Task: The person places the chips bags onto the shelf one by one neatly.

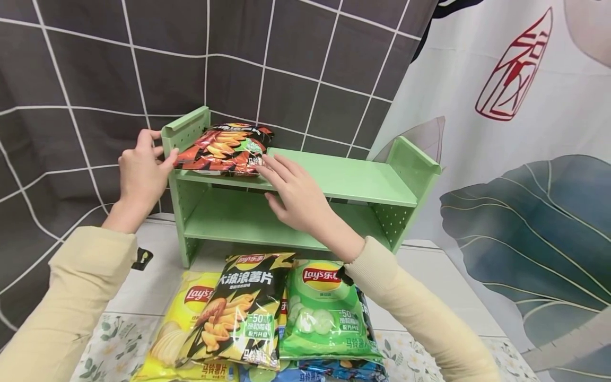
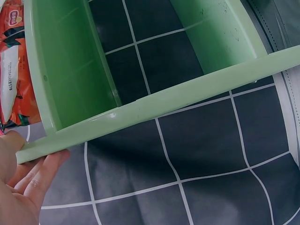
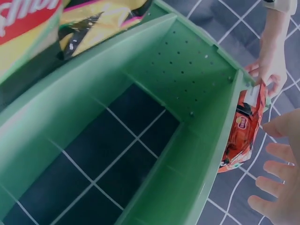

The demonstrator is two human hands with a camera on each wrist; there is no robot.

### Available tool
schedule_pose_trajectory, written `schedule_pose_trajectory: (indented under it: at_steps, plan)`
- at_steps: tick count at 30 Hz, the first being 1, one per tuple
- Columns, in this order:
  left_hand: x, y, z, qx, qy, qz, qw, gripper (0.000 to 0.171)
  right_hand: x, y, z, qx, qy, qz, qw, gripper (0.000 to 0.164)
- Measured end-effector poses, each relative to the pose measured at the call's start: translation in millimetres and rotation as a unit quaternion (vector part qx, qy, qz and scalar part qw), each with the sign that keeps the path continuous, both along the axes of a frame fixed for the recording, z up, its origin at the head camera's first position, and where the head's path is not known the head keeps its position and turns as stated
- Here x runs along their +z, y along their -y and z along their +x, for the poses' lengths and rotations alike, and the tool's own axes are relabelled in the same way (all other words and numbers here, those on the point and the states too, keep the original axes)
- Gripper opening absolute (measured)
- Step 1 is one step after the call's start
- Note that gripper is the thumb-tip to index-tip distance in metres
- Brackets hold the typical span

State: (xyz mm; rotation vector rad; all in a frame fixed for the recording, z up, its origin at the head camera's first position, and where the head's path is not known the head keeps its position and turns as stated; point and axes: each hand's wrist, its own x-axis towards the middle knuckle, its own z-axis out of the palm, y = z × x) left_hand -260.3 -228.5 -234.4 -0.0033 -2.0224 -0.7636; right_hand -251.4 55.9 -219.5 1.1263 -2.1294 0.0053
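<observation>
A red and black bag of Lay's chips [image 1: 229, 149] lies on the top board of the green shelf [image 1: 353, 175], against its left end. My left hand [image 1: 143, 167] holds the shelf's left side panel between thumb and fingers. In the left wrist view the thumb is beside the orange-red bag [image 2: 16, 70] and the other fingers are on the panel's outer face. At the bag's right end is my right hand [image 1: 300, 196], its fingers extended and fingertips at the bag's edge. The right wrist view shows that hand [image 3: 281, 173] with spread fingers beside the bag [image 3: 243, 126].
In front of the shelf, several chip bags lie piled on the table: a yellow one [image 1: 167, 339], a black one [image 1: 243, 307], a green one [image 1: 324, 313] and blue ones beneath. Behind the shelf hangs a dark gridded cloth [image 1: 310, 58]. The shelf's right side panel [image 1: 415, 164] stands upright.
</observation>
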Motion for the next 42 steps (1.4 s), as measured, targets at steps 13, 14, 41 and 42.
schedule_pose_trajectory:
  at_steps: [13, 14, 41, 42]
  plan:
    - [0.1, -0.2, 0.8, 0.002, 0.002, -0.002, 1.0000, 0.037, -19.1, -35.9, 10.1, -0.019, 0.014, 0.002, 1.000, 0.045]
    - [0.4, -0.2, 0.8, 0.002, 0.002, -0.002, 1.0000, 0.037, -21.1, -39.3, 10.7, -0.020, 0.014, 0.002, 1.000, 0.045]
    - [-1.5, 0.8, 0.2, -0.002, -0.010, -0.001, 0.9999, 0.036, -84.9, -106.0, 75.6, -0.039, 0.084, 0.039, 0.995, 0.051]
    - [-1.4, 1.0, 0.2, -0.001, -0.010, -0.001, 0.9999, 0.036, -87.6, -108.1, 77.3, -0.041, 0.087, 0.037, 0.995, 0.050]
